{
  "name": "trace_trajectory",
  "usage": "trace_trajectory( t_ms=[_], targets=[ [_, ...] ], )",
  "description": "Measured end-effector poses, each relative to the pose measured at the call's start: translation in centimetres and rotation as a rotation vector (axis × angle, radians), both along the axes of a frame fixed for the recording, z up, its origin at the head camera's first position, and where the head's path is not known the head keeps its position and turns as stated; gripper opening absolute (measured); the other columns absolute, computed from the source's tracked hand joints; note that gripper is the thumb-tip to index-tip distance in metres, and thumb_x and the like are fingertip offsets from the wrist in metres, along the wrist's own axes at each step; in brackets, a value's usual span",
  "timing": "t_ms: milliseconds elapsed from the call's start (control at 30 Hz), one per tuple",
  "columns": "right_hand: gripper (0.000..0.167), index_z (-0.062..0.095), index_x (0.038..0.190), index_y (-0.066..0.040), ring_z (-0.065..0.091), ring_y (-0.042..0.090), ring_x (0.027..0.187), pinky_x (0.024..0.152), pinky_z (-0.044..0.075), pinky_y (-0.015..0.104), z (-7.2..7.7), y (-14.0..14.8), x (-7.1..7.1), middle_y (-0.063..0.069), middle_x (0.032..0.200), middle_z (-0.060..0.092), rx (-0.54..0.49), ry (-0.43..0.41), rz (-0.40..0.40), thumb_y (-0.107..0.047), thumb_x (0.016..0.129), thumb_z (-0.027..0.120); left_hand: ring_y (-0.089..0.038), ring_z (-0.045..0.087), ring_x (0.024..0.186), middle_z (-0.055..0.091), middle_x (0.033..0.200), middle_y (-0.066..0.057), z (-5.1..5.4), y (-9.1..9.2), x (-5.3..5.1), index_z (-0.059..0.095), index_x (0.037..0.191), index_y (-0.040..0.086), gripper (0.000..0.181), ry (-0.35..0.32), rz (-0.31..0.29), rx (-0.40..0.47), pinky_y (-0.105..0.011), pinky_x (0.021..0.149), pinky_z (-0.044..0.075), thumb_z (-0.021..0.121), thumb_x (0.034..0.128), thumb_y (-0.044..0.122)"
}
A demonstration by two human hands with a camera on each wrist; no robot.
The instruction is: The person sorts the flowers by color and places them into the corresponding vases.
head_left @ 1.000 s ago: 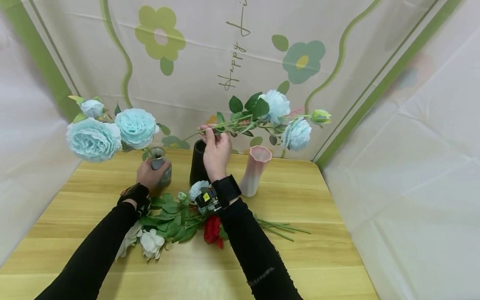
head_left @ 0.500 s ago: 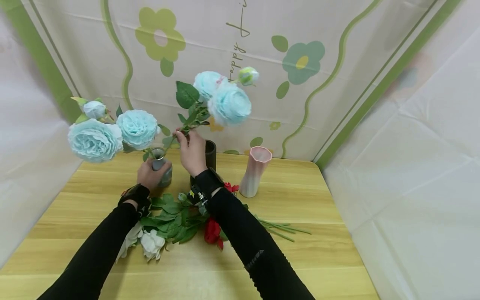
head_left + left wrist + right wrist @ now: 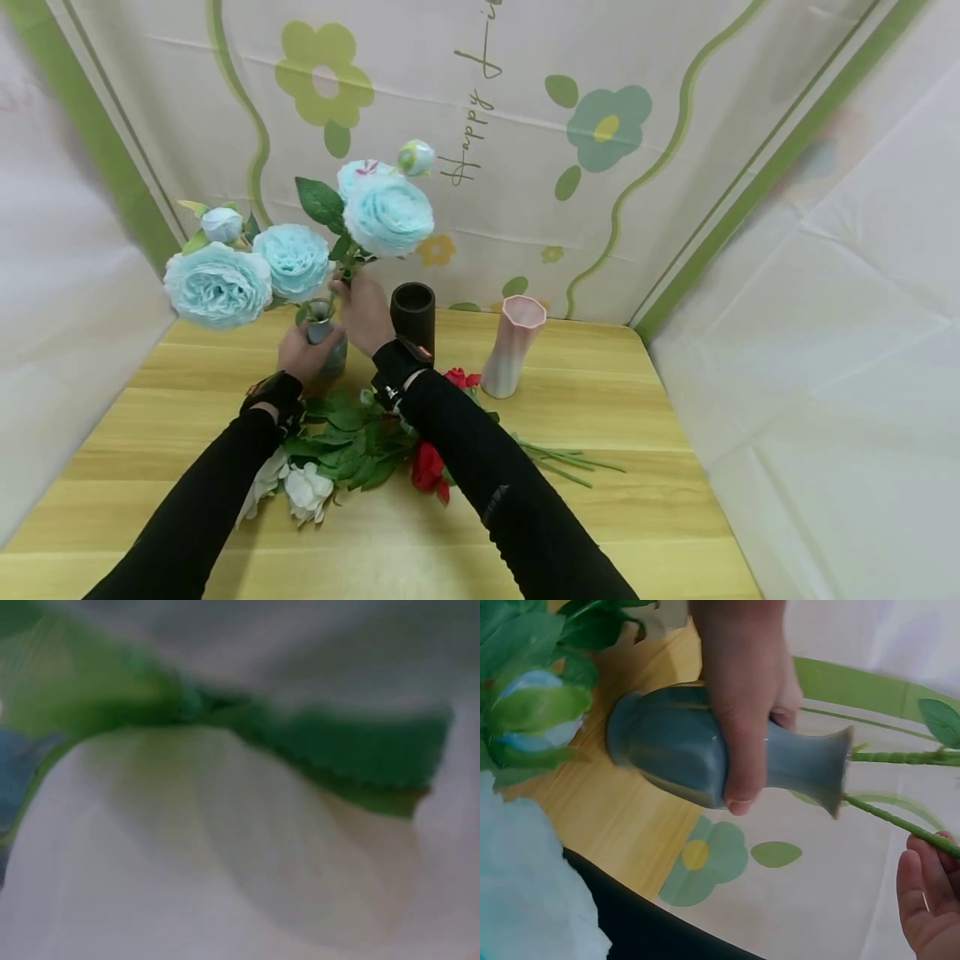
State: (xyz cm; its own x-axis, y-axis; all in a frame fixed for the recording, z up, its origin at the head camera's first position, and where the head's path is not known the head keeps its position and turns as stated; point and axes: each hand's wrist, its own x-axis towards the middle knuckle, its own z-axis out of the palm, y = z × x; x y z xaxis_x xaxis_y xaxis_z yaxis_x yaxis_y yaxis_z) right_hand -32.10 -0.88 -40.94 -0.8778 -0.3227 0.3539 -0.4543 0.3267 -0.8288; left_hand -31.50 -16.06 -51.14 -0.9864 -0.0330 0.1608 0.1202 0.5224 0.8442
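Observation:
My left hand (image 3: 302, 354) grips the blue-grey vase (image 3: 334, 360) around its body; in the right wrist view the thumb lies across the vase (image 3: 667, 742). Blue flowers (image 3: 217, 286) lean left out of its mouth. My right hand (image 3: 365, 312) pinches the stem of another blue spray (image 3: 388, 214) above the vase. In the right wrist view, the stem (image 3: 892, 817) held by the right hand (image 3: 934, 900) reaches the vase mouth beside a second stem (image 3: 900, 757). The left wrist view shows only blurred pale petals (image 3: 187, 847) and leaves.
A black vase (image 3: 413, 312) stands right of my right hand, and a pink-white vase (image 3: 512, 346) farther right. Nearer on the table (image 3: 600, 533) lie white flowers (image 3: 307, 492), red flowers (image 3: 428, 469), leaves and green stems (image 3: 562, 456). A patterned cloth hangs behind.
My right hand has moved left with the blue spray, which has swung from pointing right to upright, its stem now at the vase mouth. My left hand still holds the vase.

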Motion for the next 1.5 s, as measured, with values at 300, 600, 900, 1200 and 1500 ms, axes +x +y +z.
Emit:
trace_trajectory(
  t_ms=[300,600,900,1200,1500],
  targets=[
    [0.028,0.048,0.131,-0.005,0.054,0.014,0.083,0.068,0.035,0.022,1.9,-0.3,1.8,0.008,0.108,0.055,0.280,0.011,-0.073,-0.015,0.109,0.035,-0.029,0.043,0.064,0.040,0.074,-0.012,-0.1,0.6,0.6,0.039,0.087,0.004,0.048,-0.045,-0.024,-0.021,-0.041,0.061,0.034,0.053,0.0993,0.048],
    [0.024,0.049,0.092,-0.003,0.029,0.018,0.057,0.058,0.023,0.027,2.0,0.2,0.5,0.011,0.073,0.033,0.435,0.050,-0.063,-0.016,0.109,0.036,-0.032,0.048,0.071,0.045,0.082,-0.015,0.0,0.9,-0.4,0.043,0.093,0.002,0.053,-0.051,-0.050,-0.034,-0.041,0.064,0.039,0.056,0.0965,0.053],
    [0.034,0.051,0.131,-0.004,0.054,0.020,0.083,0.075,0.036,0.029,0.4,2.8,0.4,0.009,0.096,0.055,0.495,0.054,-0.044,-0.027,0.107,0.046,-0.044,0.054,0.094,0.053,0.109,-0.028,0.3,1.0,-0.1,0.050,0.118,-0.009,0.060,-0.034,-0.055,0.019,-0.053,0.078,0.045,0.056,0.0980,0.047],
    [0.037,0.051,0.140,-0.010,0.053,0.007,0.117,0.096,0.039,0.016,-1.0,5.3,2.0,0.002,0.128,0.058,0.255,-0.103,0.180,-0.015,0.104,0.051,-0.044,0.058,0.091,0.060,0.103,-0.029,-0.1,0.5,-0.6,0.056,0.119,-0.006,0.058,0.057,0.009,-0.017,-0.054,0.076,0.046,0.060,0.0960,0.047],
    [0.027,0.059,0.128,-0.002,0.057,0.007,0.104,0.089,0.043,0.015,1.3,7.7,5.5,0.007,0.117,0.063,0.359,0.049,0.291,-0.010,0.103,0.054,-0.045,0.058,0.093,0.061,0.104,-0.030,-0.6,0.2,-0.5,0.057,0.117,-0.005,0.048,0.136,0.013,0.023,-0.055,0.078,0.045,0.065,0.0951,0.037]
  ],
)
